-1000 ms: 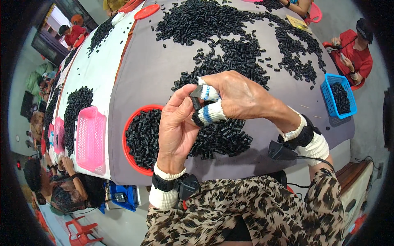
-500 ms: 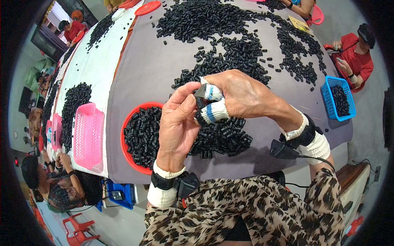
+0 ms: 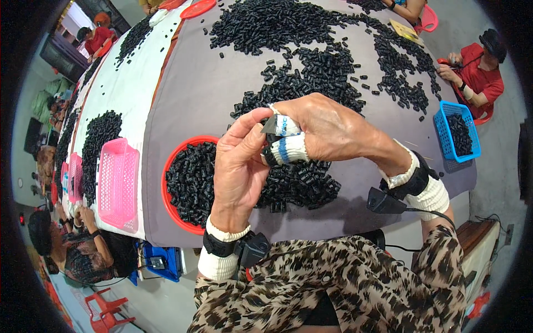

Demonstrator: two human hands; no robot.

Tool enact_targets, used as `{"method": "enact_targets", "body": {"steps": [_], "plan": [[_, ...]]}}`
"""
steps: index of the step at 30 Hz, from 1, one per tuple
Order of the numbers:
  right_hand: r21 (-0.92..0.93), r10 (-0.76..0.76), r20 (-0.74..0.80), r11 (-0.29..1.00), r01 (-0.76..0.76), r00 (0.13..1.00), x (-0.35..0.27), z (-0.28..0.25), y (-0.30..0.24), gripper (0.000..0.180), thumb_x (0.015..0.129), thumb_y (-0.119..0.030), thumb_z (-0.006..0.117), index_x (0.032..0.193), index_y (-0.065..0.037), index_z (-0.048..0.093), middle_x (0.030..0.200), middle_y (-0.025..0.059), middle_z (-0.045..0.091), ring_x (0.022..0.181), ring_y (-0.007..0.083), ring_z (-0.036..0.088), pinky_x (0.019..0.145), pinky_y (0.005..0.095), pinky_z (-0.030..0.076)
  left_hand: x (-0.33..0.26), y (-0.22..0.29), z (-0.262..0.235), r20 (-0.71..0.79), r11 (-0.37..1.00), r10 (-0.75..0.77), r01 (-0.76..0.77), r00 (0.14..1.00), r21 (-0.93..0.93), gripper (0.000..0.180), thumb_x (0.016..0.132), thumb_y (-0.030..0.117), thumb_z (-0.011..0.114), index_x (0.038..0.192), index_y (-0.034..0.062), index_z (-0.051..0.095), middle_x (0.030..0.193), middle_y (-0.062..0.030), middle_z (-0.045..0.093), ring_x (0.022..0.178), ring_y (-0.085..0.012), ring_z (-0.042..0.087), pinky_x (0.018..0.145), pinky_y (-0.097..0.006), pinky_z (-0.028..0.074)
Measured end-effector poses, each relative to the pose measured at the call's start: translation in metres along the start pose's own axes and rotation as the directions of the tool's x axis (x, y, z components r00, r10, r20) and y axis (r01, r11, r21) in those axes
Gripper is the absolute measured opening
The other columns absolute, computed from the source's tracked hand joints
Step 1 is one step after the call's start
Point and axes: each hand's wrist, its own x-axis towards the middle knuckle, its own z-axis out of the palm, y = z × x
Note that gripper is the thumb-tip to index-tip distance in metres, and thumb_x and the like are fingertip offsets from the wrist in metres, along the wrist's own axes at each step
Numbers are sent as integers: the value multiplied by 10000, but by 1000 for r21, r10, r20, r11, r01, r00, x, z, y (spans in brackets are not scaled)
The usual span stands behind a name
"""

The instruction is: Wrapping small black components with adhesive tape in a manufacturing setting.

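Observation:
Both of my hands meet in front of me, above the table. My left hand (image 3: 239, 161) is closed, thumb and fingers pinched at something mostly hidden, dark like the small black pieces around it. My right hand (image 3: 327, 125) is closed against it, with white and blue wrapping on its thumb and forefinger. A dark grey, flat, pointed piece like a small blade (image 3: 269, 125) sticks out from those wrapped fingers toward my left fingertips. Below the hands lies a heap of short black tubular pieces (image 3: 300, 186). Beside my left hand, a round red basin (image 3: 168, 191) holds more such pieces.
Larger black heaps (image 3: 272, 25) spread over the grey tablecloth (image 3: 183, 100). Pink baskets (image 3: 118, 177) stand at left, a blue basket (image 3: 472, 150) at right. A person in red (image 3: 483, 72) works beyond it; another person (image 3: 78, 244) sits at lower left. Cables trail from my wrist straps.
My hands keep nearly the same pose, with slight finger movement; the dark piece between them shows less. The person in red at right has brought their hands together.

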Motion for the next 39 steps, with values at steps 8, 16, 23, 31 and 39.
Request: {"method": "enact_targets", "body": {"steps": [8, 16, 23, 31, 39], "plan": [[28, 87, -32, 996, -86, 996, -2, -3, -8, 349, 659, -304, 657, 733, 28, 576, 618, 145, 576, 564, 234, 557, 561, 344, 432, -2, -2, 10, -21, 994, 14, -16, 1000, -110, 258, 863, 75, 536, 1103, -17, 511, 950, -109, 611, 852, -164, 614, 748, -294, 533], [6, 87, -13, 996, -87, 996, -5, -5, -6, 344, 670, -297, 642, 742, 31, 567, 606, 139, 557, 549, 225, 527, 547, 342, 418, -1, -4, 2, 69, 988, -2, 12, 998, -152, 305, 848, 60, 541, 1138, -16, 481, 1033, -141, 587, 928, -218, 597, 853, -369, 488], [-26, 67, 13, 997, -67, 998, -6, -5, -1, 325, 664, -278, 718, 710, -20, 527, 605, 56, 535, 538, 163, 503, 516, 330, 390, -2, -4, 1, 62, 993, -19, 26, 998, -116, 293, 845, 54, 542, 1126, -15, 491, 1033, -150, 593, 943, -241, 598, 844, -386, 496], [-28, 35, 11, 999, -34, 999, -6, -2, 1, 316, 684, -268, 702, 725, -17, 514, 608, 52, 536, 543, 158, 503, 513, 327, 391, -2, -5, -1, 47, 996, -11, 16, 999, -90, 289, 850, 51, 533, 1127, -19, 490, 1061, -154, 581, 979, -244, 585, 856, -381, 493], [12, -12, -103, 1000, 13, 995, -8, 0, -9, 303, 681, -250, 658, 761, 28, 567, 656, 152, 590, 588, 253, 580, 575, 349, 448, -1, -5, 3, 59, 982, 10, 1, 998, -187, 317, 849, 51, 534, 1148, -32, 468, 1036, -131, 578, 940, -206, 594, 858, -355, 495]]}}
